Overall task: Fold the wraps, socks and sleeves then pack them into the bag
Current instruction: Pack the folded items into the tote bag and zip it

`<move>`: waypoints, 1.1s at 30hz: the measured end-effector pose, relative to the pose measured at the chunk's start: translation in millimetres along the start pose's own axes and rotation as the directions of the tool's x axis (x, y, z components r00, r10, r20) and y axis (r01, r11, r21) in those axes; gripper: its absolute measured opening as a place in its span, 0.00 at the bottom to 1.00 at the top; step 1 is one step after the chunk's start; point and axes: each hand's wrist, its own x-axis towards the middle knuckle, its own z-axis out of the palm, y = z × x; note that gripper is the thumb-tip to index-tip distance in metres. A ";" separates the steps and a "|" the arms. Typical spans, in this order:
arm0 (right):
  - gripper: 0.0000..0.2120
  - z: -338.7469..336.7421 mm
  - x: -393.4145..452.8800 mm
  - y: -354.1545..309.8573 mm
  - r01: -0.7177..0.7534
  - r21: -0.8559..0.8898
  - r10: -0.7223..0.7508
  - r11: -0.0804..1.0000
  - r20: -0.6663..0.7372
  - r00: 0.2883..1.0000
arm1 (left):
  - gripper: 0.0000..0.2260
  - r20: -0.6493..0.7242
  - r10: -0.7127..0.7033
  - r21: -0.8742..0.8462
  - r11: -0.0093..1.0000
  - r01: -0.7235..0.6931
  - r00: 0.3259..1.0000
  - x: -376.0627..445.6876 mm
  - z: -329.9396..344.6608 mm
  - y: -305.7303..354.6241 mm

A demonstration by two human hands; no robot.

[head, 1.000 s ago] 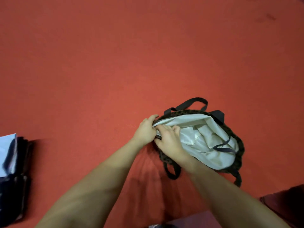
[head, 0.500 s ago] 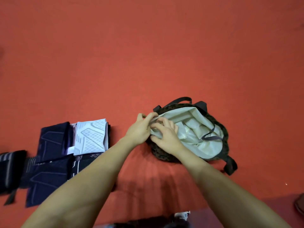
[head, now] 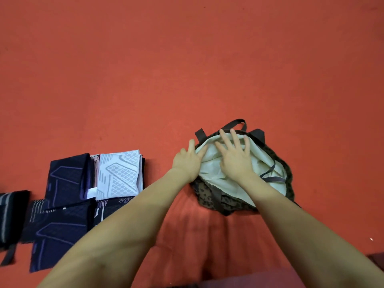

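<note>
both hands flat, fingers straight, holding nothing: left hand [head: 188, 163] at bag [head: 224, 201] rim, right hand [head: 235, 157] pressing lining [head: 259, 163]; should spread mouth wide before loading folded pile [head: 118, 175].

The black folded cloth with grey stripes [head: 11, 215] at the left edge is cut off; the spread right hand [head: 234, 159] hides the pale bag lining under it.

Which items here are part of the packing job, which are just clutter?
Job:
bag with pale lining
left hand at its rim
right hand flat on the lining
folded dark pieces
folded white patterned piece

Clutter:
red floor
dark object, bottom right
</note>
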 end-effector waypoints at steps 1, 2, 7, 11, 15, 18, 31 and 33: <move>0.30 1.0 5.2 1.7 -0.018 -0.007 0.018 1.000 0.007 1.000 | 0.34 -0.028 -0.006 0.018 1.000 0.007 1.000 5.9 0.8 3.6; 0.31 1.9 10.3 3.3 -0.046 0.003 0.046 0.999 0.002 0.999 | 0.35 -0.054 -0.006 0.026 1.000 0.007 0.999 11.4 3.1 7.1; 0.28 9.7 22.0 12.5 -0.055 0.092 0.048 0.994 0.083 0.995 | 0.36 0.097 0.009 -0.042 0.999 -0.005 0.995 27.8 19.7 13.6; 0.20 14.9 12.8 -2.5 -0.045 0.338 0.080 0.940 -0.092 0.993 | 0.32 0.055 -0.030 -0.351 0.935 0.047 0.998 14.3 21.4 9.7; 0.14 6.9 12.8 -41.7 -0.093 0.593 0.205 0.799 -0.123 0.971 | 0.30 -0.157 -0.161 -0.506 0.860 0.061 0.974 -10.4 8.5 -5.4; 0.13 -1.8 14.0 -74.3 -0.086 0.675 0.175 0.733 -0.064 0.983 | 0.30 -0.238 -0.328 -0.521 0.838 0.165 0.914 -29.1 -0.8 -32.1; 0.41 22.9 44.7 -214.3 -0.160 0.591 -0.116 0.791 0.401 0.909 | 0.36 0.100 -0.397 -0.067 0.912 0.405 0.912 -66.9 31.7 -205.7; 0.40 33.2 48.1 -222.1 -0.212 0.575 -0.082 0.790 0.442 0.893 | 0.35 0.130 -0.329 -0.030 0.942 0.335 0.935 -63.2 35.7 -221.2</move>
